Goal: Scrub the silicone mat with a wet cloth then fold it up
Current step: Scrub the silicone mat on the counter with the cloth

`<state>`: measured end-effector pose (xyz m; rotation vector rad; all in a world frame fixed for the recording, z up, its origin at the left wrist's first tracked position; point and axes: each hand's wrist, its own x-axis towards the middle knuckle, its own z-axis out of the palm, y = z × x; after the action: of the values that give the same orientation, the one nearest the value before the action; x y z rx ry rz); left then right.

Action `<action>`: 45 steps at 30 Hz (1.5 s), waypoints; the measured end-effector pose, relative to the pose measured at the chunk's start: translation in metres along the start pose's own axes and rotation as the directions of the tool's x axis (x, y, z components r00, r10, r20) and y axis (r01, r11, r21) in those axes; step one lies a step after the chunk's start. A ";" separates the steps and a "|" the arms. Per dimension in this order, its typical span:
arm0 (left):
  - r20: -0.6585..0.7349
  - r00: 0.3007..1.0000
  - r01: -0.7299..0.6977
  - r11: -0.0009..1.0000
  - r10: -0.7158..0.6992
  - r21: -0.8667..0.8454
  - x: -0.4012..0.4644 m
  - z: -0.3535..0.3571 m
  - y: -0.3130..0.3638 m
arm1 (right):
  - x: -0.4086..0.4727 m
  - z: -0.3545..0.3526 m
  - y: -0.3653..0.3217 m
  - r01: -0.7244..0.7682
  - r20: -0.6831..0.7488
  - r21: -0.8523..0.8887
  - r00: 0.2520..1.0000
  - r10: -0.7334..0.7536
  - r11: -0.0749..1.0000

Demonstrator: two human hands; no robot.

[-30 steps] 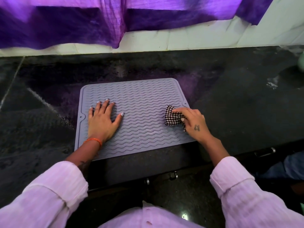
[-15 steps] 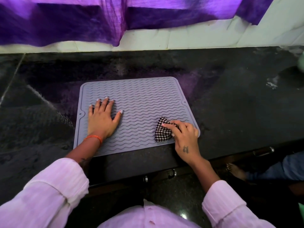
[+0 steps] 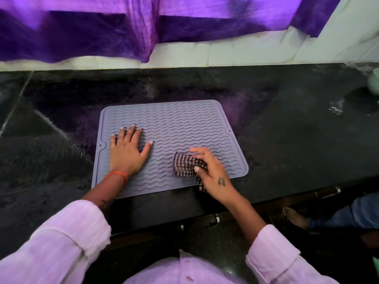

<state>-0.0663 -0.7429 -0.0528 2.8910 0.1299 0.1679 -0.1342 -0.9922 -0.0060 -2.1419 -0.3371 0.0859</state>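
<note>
A grey silicone mat [image 3: 176, 119] with wavy ridges lies flat on the dark stone counter [image 3: 297, 140]. My left hand [image 3: 128, 152] rests flat on the mat's left part, fingers spread and straight. My right hand [image 3: 213, 175] grips a black-and-white checked cloth [image 3: 184, 166] near the mat's front edge, right of centre. The cloth is bunched and pressed on the mat, and part of it hangs under my palm.
A purple curtain [image 3: 143, 27] hangs over the white tiled wall [image 3: 266, 52] behind the counter. A pale green vessel [image 3: 374, 83] stands at the far right edge. Drawer handles [image 3: 328, 192] run below the counter's front edge. Another person's foot [image 3: 293, 217] is on the floor at the right.
My right hand has dragged the cloth from the mat's right edge toward the front and then leftward along the front part. My left hand has stayed flat on the mat.
</note>
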 end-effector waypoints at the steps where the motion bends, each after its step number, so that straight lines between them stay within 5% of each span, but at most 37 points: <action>1: -0.003 1.000 -0.002 1.000 0.002 -0.004 0.000 0.000 0.000 | 0.003 -0.005 -0.007 -0.068 -0.027 0.214 0.997 0.076 0.974; 3: -0.010 1.000 -0.011 1.000 0.011 -0.008 0.000 0.001 -0.002 | 0.008 -0.013 -0.017 -0.173 -0.054 0.596 0.966 0.254 0.784; 5: -0.013 1.000 -0.013 1.000 0.013 -0.017 0.000 0.002 -0.003 | 0.016 -0.023 -0.019 -0.242 0.038 0.846 0.916 0.399 0.476; 7: -0.014 1.000 -0.009 1.000 0.009 -0.027 0.000 0.002 -0.002 | 0.023 -0.035 -0.016 -0.267 0.195 0.957 0.884 0.424 0.116; 9: -0.017 1.000 -0.007 1.000 0.007 -0.026 0.000 0.002 -0.002 | 0.026 -0.043 -0.016 -0.271 0.266 0.962 0.884 0.383 -0.043; 16: -0.013 1.000 -0.008 1.000 0.008 -0.015 0.000 0.001 -0.002 | 0.035 -0.044 -0.012 -0.433 0.335 0.890 0.832 0.443 0.141; 24: -0.031 0.999 -0.023 0.999 0.022 -0.036 -0.006 -0.004 -0.002 | 0.049 -0.023 -0.023 -0.553 0.437 0.671 0.833 0.339 0.495; 30: -0.082 0.996 -0.040 0.974 0.022 -0.221 -0.010 -0.015 -0.011 | 0.066 -0.006 -0.041 -0.538 0.481 0.511 0.825 0.296 0.670; 34: -0.198 0.976 0.047 0.977 -0.089 -0.207 -0.015 -0.033 -0.045 | 0.079 0.016 -0.054 -0.544 0.538 0.497 0.805 0.251 0.676; 41: -0.189 0.959 0.199 0.976 -0.212 -0.087 -0.040 -0.049 -0.107 | 0.094 0.068 -0.077 -0.539 0.639 0.537 0.762 0.105 0.649; 43: -0.194 0.954 0.217 0.973 -0.229 -0.080 -0.043 -0.048 -0.110 | 0.091 0.084 -0.081 -0.402 0.641 0.360 0.762 0.090 0.842; 45: -0.205 0.949 0.231 0.970 -0.241 -0.072 -0.043 -0.047 -0.111 | 0.087 0.098 -0.078 0.032 0.578 -0.017 0.816 -0.016 0.999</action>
<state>-0.1227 -0.6294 -0.0389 2.7734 0.5007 0.4294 -0.0850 -0.8484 0.0094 -2.0955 -0.7201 0.7366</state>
